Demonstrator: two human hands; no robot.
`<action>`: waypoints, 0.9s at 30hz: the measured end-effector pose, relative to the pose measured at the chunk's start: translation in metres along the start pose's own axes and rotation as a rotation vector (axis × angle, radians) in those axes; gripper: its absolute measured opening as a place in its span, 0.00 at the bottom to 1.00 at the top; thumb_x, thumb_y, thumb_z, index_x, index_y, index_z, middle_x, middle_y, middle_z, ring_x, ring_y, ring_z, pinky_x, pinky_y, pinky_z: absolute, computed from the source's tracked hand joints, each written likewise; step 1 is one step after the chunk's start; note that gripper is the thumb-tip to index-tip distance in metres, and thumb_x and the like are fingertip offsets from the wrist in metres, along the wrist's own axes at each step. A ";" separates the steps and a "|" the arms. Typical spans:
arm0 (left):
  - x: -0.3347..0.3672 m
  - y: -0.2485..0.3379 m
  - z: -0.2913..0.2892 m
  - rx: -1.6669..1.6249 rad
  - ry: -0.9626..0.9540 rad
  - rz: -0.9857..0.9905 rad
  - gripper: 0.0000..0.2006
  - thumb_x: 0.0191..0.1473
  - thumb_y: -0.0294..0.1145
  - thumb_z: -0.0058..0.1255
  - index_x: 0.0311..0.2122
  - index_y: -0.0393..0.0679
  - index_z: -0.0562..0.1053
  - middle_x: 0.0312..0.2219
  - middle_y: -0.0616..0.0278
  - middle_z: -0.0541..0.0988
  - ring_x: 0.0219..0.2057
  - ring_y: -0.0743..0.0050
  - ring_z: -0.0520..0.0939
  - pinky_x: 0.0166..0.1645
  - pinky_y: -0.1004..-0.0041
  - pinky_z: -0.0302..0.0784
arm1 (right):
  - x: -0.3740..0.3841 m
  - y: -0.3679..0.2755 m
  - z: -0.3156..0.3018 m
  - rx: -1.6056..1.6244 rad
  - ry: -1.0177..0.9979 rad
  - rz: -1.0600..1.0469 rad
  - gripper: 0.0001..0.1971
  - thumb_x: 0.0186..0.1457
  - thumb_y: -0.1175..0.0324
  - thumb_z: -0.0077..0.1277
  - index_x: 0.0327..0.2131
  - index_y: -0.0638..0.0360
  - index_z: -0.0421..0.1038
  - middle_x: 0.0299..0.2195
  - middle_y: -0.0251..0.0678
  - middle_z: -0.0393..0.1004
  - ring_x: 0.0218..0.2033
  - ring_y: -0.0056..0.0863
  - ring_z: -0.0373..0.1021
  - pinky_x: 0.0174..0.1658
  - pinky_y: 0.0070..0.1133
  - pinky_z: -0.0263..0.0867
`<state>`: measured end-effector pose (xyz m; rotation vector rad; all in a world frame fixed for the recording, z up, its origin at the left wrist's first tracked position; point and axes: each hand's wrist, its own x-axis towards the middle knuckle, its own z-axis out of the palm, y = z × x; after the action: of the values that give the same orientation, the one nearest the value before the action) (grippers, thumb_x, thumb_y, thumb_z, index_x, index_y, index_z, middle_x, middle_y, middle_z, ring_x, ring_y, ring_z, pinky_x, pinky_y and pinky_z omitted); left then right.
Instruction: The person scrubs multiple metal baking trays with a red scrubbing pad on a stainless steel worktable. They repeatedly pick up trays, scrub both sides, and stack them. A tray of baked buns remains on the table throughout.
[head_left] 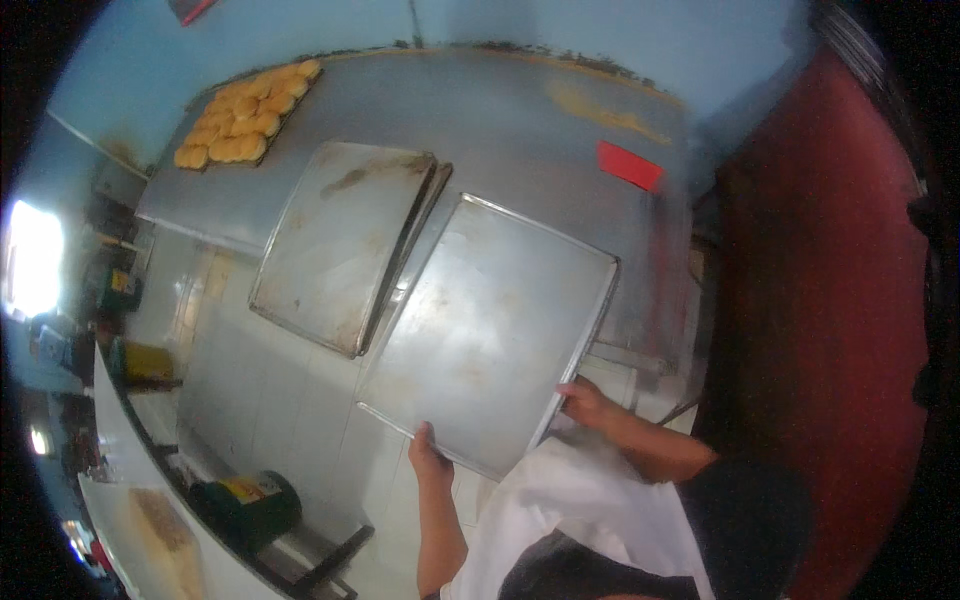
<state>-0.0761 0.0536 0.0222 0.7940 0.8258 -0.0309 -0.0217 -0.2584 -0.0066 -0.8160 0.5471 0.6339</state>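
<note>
A bare metal baking tray with a low rim is between my hands, its far part over the steel table. My left hand grips its near left edge, thumb on the rim. On the near right edge, my right hand is closed round the rim, its fingers partly hidden. Just left of this tray, several stacked baking trays, worn and stained on top, jut out past the table's front edge.
Golden bread rolls fill a tray at the table's far left. A red flat piece lies on the steel table at right. A dark red wall stands to the right. A dark green bucket is at lower left, by a white counter.
</note>
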 end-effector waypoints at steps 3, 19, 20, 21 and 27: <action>-0.003 0.000 -0.007 -0.157 -0.104 -0.166 0.28 0.50 0.38 0.54 0.55 0.38 0.65 0.48 0.56 0.74 0.50 0.55 0.74 0.56 0.56 0.70 | -0.001 0.013 0.029 0.155 0.127 -0.112 0.25 0.47 0.70 0.57 0.50 0.64 0.64 0.40 0.39 0.71 0.42 0.35 0.70 0.45 0.35 0.69; -0.176 0.115 0.132 -0.062 -0.345 0.240 0.42 0.39 0.42 0.48 0.62 0.37 0.55 0.54 0.44 0.65 0.56 0.41 0.66 0.57 0.47 0.66 | -0.121 -0.057 0.144 0.124 0.102 -0.502 0.12 0.50 0.70 0.56 0.38 0.63 0.69 0.31 0.37 0.74 0.33 0.30 0.73 0.37 0.32 0.71; -0.180 0.117 0.147 -0.043 -0.338 0.314 0.40 0.40 0.43 0.48 0.61 0.37 0.56 0.53 0.45 0.66 0.55 0.43 0.67 0.56 0.48 0.66 | -0.146 -0.066 0.162 0.203 0.030 -0.559 0.11 0.50 0.73 0.55 0.39 0.60 0.69 0.28 0.32 0.72 0.31 0.26 0.72 0.35 0.29 0.70; -0.182 0.118 0.157 -0.019 -0.337 0.383 0.39 0.41 0.43 0.48 0.60 0.37 0.58 0.51 0.46 0.67 0.53 0.44 0.68 0.54 0.49 0.67 | -0.157 -0.077 0.166 0.170 0.028 -0.667 0.11 0.50 0.73 0.55 0.39 0.59 0.69 0.28 0.31 0.71 0.30 0.25 0.71 0.34 0.27 0.70; -0.194 0.139 0.274 -0.047 -0.596 0.482 0.24 0.44 0.47 0.49 0.43 0.41 0.70 0.40 0.59 0.73 0.46 0.58 0.72 0.51 0.55 0.67 | -0.246 -0.185 0.178 0.201 0.022 -1.214 0.15 0.47 0.76 0.54 0.41 0.59 0.67 0.27 0.30 0.70 0.27 0.25 0.71 0.30 0.25 0.69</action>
<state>0.0102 -0.0749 0.3515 0.8612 0.0621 0.1730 -0.0261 -0.2875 0.3477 -0.8035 0.0594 -0.5383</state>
